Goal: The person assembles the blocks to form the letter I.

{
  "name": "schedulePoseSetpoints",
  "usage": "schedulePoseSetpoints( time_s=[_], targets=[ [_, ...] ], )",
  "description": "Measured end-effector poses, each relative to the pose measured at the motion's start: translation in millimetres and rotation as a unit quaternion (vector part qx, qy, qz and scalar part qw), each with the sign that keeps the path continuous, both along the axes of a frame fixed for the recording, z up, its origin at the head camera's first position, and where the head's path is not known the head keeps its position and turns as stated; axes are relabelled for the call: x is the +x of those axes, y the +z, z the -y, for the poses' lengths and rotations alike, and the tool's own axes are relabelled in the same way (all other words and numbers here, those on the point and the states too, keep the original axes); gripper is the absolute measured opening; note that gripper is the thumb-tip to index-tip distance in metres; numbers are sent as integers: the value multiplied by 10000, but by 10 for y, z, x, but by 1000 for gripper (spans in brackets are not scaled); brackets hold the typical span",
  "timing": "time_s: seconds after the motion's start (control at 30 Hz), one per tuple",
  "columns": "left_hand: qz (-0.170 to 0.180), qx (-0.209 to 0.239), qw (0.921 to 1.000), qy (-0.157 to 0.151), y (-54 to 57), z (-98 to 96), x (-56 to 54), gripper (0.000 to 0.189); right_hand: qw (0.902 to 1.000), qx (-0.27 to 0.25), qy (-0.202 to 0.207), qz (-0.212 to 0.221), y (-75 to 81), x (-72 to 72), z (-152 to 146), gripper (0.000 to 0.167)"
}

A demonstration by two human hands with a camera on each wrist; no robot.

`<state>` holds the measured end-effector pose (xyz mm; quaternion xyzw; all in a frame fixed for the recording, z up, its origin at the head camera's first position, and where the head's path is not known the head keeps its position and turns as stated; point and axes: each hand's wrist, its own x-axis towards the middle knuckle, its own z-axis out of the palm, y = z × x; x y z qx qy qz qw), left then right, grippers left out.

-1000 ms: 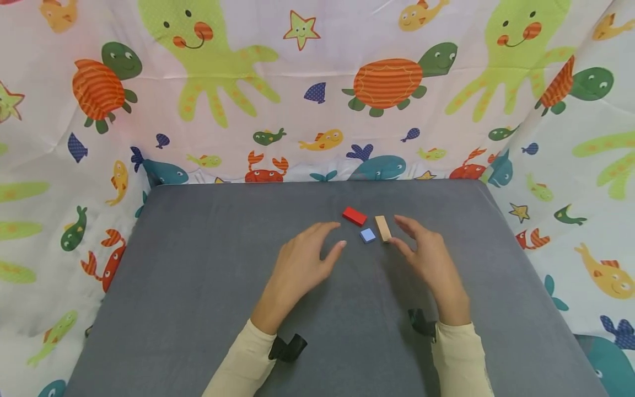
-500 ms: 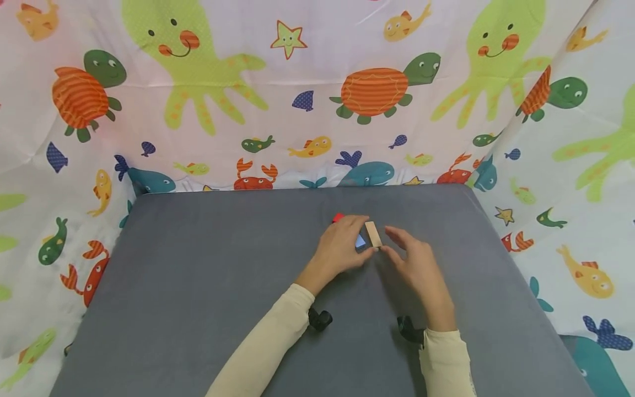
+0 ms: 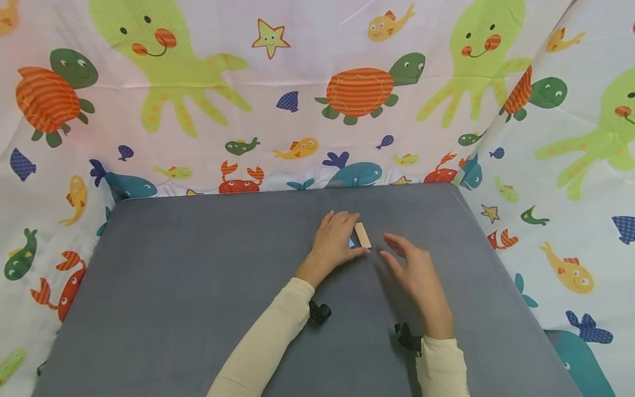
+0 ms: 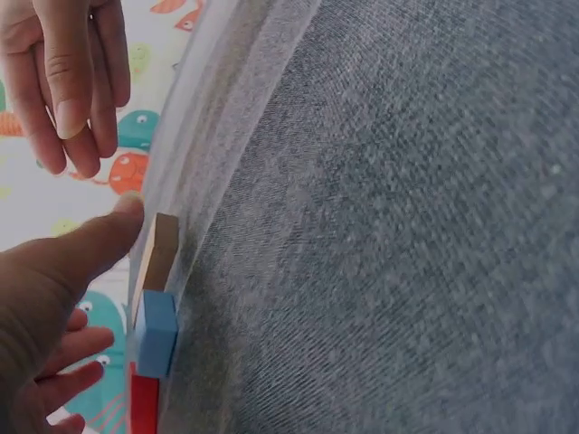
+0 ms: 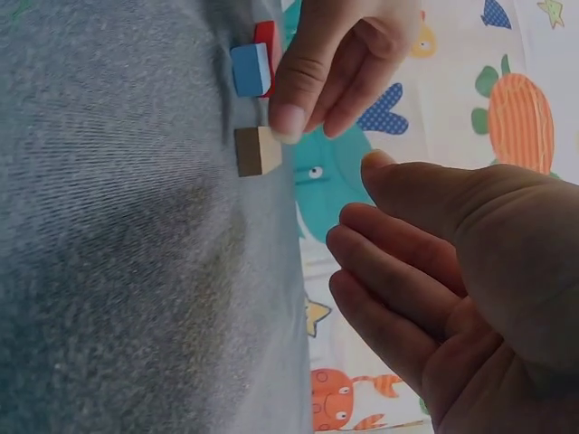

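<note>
While your left hand (image 3: 334, 237) hangs over the blocks, fingers loosely extended and holding nothing, your right hand (image 3: 414, 270) waits just to their right, likewise relaxed and unfilled.

Step in hand, as judged: reaching to pick up or arrange; nothing gripped. Next move would call for you to choose one block and close thumb and fingers on it, sparing its neighbours.

Blocks, three, all on the grey tabletop (image 3: 223, 275):
- Wooden block (image 3: 362, 235), one; oblong, between your hands, near your left thumb; contact cannot be told.
- Blue block (image 4: 156, 334), one; beside the wooden one, apart from it, partly under your left hand.
- Red block (image 5: 264, 45), one; behind the blue, hidden from the head view.

Hands, two. Black wrist straps (image 3: 319, 312), two.
</note>
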<state>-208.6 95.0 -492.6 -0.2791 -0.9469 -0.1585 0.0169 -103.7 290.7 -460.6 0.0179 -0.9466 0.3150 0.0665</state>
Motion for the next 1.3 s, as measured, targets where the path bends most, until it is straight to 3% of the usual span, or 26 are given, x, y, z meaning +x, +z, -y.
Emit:
schedulePoseSetpoints(
  time_s=[0.13,0.3,0.47,0.6,0.73,0.87,1.0,1.1,1.3],
  targets=[
    [64,-194,9998,-9,-70,-33,-1,94,10000,-34,-35,11,-56,11,-26,47],
    [150,-131,9997,116,-150,-74,-12,88,9999,-84,-53,-73,-115,13,-69,46],
    [-74,-28,9999,115,-185,-94,-37,84,9997,-138,-6,-223,-190,6,-91,43],
    [-255,147,9995,121,-189,-92,-50,83,9997,-141,18,-209,-248,-21,-129,42],
    [-49,620,9979,169,-167,-41,-42,80,9997,-173,72,-135,-259,-102,-179,42],
    [62,1258,9917,276,-138,100,-50,77,9989,-368,297,-45,-241,-255,-189,42],
    [104,1678,9849,407,-51,331,-91,78,9953,-606,751,-26,-247,-496,-164,42],
    [354,1845,9810,493,9,518,-123,77,9908,-748,1126,20,-251,-711,-151,43],
    [601,1936,9762,770,1,897,-91,76,9705,-999,2138,499,-228,-1154,-136,47]
  ],
)
